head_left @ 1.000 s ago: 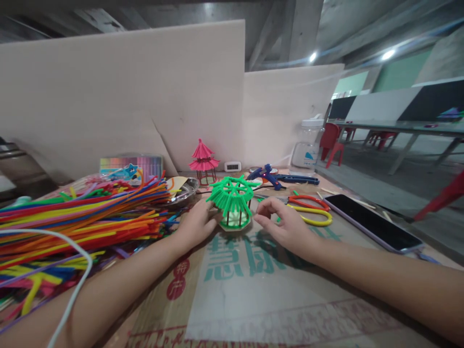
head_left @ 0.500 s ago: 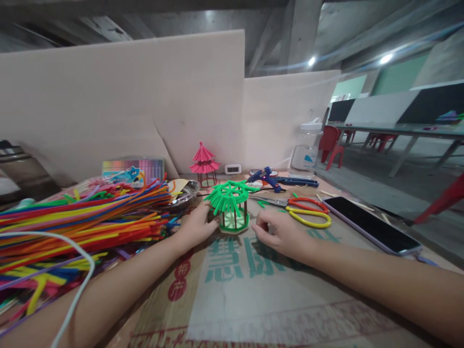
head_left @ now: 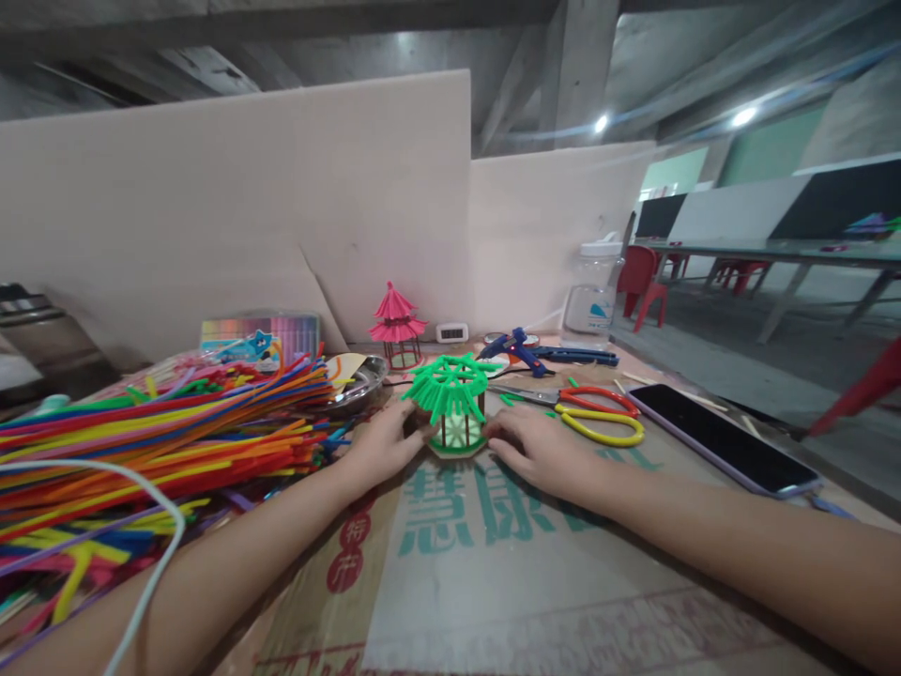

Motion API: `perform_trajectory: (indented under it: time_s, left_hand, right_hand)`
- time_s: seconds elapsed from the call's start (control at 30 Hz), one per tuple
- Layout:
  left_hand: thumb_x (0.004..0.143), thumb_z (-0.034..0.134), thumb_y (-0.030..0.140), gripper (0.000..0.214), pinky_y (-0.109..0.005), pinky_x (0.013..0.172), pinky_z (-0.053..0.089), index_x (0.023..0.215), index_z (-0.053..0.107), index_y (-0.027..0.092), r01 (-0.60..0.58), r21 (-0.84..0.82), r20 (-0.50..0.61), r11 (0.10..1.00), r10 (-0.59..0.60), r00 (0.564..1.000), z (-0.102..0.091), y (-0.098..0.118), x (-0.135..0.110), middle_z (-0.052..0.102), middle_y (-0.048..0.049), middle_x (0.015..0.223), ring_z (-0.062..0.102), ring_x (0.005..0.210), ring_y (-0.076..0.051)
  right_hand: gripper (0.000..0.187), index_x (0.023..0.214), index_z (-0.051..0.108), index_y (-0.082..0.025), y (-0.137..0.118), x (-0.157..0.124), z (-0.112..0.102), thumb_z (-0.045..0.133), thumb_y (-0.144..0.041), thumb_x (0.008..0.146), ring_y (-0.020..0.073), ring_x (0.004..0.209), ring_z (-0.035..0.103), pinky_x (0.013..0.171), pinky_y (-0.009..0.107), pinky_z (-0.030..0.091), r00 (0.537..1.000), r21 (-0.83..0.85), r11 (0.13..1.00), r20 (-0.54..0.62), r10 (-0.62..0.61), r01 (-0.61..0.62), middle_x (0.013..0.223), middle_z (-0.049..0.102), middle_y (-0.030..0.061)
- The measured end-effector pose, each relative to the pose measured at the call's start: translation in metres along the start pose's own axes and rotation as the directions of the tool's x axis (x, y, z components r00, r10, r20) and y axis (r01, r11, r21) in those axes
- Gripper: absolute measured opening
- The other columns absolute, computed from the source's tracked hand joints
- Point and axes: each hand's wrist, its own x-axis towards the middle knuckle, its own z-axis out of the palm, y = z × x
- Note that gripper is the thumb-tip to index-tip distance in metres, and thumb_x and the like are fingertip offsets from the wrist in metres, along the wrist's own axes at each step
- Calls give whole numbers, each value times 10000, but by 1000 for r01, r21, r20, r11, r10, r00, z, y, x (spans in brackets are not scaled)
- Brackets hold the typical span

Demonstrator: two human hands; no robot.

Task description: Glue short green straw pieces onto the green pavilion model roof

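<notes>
A small model pavilion (head_left: 450, 402) stands upright on the cardboard in front of me. Its roof is made of bright green pipe cleaners, with dark posts below and a green-edged base. My left hand (head_left: 389, 439) grips the base from the left, thumb at the near side, its other fingers partly hidden behind the roof edge. On the opposite side, my right hand (head_left: 539, 446) has its curled fingers and thumb on the base. Just beyond the right hand lie scissors (head_left: 598, 424) with red and yellow handles.
Loose pipe cleaners (head_left: 161, 441) pile up at left, beside a metal bowl (head_left: 358, 385). Behind stand a pink model pavilion (head_left: 398, 324), a small digital clock (head_left: 451, 333), a blue glue gun (head_left: 517, 351) and a clear jug (head_left: 592, 296). A phone (head_left: 722, 437) lies at right.
The green pavilion has turned and tilted slightly between my hands. My right hand has closed in from beside the base to touch it; the left stays at its side.
</notes>
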Motion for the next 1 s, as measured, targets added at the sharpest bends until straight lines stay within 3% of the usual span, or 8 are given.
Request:
perform_trajectory:
  time_s: [0.17,0.33,0.57,0.77,1.0]
  left_hand:
    - [895,584,454,297,-360,819,519,933,658,169,-30,26,-44,999,31,999,0,-1,-1,703,-76,955,655,896,-240]
    - [920,570,462,307,-354,808,515,909,707,188,-16,138,-5,990,17,1000,0,5,-3,714,-87,984,659,927,-248]
    - [885,615,472,292,-353,825,519,839,686,192,-50,157,-6,986,51,999,0,7,-2,697,-65,909,652,904,-245]
    - [882,619,534,381,-359,832,520,1038,683,193,-97,181,28,979,93,995,-1,9,-4,703,-78,1033,653,974,-266]
    - [882,592,497,348,-405,946,515,1021,663,186,-106,270,6,957,109,994,1,9,-5,686,-109,1101,639,1075,-298]
  right_hand:
    - [351,1253,662,-118,17,3,6,581,-218,926,311,1195,597,1029,462,471,1000,-54,999,-7,-2,1,1268,676,168]
    - [326,1226,685,-115,19,4,7,541,-203,947,298,1228,579,1068,452,456,999,-83,996,25,-38,40,1303,663,159]
    - [308,1209,690,-126,18,3,6,548,-202,947,299,1215,586,1048,466,473,999,-84,995,16,-49,50,1297,664,163]
    - [315,1222,685,-117,17,3,6,550,-187,947,297,1239,578,1070,468,461,999,-80,995,19,-51,53,1282,670,170]
    - [307,1207,699,-115,17,3,6,545,-190,952,299,1230,582,1086,471,455,997,-69,995,22,-68,69,1260,676,158]
